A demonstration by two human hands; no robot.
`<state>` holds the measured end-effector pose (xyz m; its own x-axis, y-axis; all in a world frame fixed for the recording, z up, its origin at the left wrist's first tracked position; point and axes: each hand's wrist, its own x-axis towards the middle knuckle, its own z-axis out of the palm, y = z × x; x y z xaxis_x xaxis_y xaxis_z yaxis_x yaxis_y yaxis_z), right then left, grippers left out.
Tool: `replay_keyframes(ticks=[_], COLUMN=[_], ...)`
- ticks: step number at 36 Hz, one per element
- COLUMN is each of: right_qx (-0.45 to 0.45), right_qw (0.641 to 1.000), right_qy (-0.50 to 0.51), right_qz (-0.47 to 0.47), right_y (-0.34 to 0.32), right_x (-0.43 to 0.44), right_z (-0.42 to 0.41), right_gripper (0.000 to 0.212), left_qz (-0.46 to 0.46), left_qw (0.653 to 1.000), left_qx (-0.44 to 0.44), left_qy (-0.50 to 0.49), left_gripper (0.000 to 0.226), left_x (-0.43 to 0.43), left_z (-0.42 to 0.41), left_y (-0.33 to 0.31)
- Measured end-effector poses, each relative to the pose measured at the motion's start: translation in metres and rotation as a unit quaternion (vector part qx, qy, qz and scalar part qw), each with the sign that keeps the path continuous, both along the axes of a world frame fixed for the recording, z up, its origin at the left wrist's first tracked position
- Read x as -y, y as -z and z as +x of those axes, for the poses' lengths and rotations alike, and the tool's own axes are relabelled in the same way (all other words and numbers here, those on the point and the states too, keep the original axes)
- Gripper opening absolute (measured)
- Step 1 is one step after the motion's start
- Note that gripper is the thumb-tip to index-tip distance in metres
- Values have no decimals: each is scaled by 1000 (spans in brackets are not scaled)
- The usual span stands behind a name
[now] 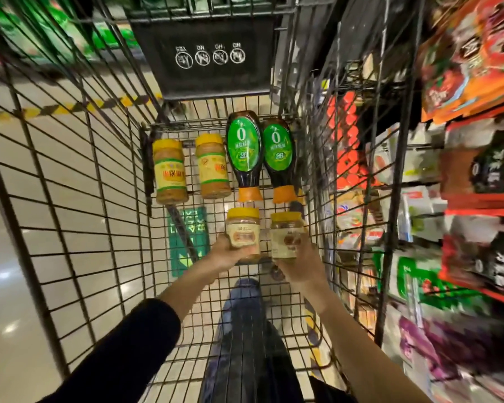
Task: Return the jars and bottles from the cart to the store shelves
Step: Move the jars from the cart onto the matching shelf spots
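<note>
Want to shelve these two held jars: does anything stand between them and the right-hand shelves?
Yes. The cart's wire wall stands between the shelves and both jars: left jar in the left hand, right jar in the right hand. Lifting over it seems needed.

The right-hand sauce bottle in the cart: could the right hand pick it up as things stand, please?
Probably not yet: the right hand grips a jar. The bottle lies uncovered just beyond it, so a freed hand likely could.
</note>
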<state>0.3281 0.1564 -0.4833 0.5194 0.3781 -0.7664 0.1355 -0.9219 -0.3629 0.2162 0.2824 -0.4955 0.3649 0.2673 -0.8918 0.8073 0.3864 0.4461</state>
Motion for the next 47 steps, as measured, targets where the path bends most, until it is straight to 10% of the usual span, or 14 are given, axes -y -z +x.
replay_keyframes(ticks=[15,26,33,39,47], right_qx=[-95,-102,-112,-163,-151], right_qw=[993,990,977,962,944], right_qy=[57,100,182,206,196], right_qz=[-35,-8,-9,73,216], right_y=[32,45,40,10,-95], right_x=[-5,-9,-17,-24,-30], right_z=[11,4,3,2,-1], right_gripper=[21,55,60,74,36], left_qz=[-11,2,15,22,101], left_qw=[999,995,993,988,983], left_qx=[37,51,38,60,88], left_qy=[-37,-91,-113,-139,-129], left_gripper=[54,31,75,41,117], left_x=[-29,-28,-25,-21,-20], left_z=[-47,-64,-74,-73,-84], left_y=[-59,-70,-77,-106,-171])
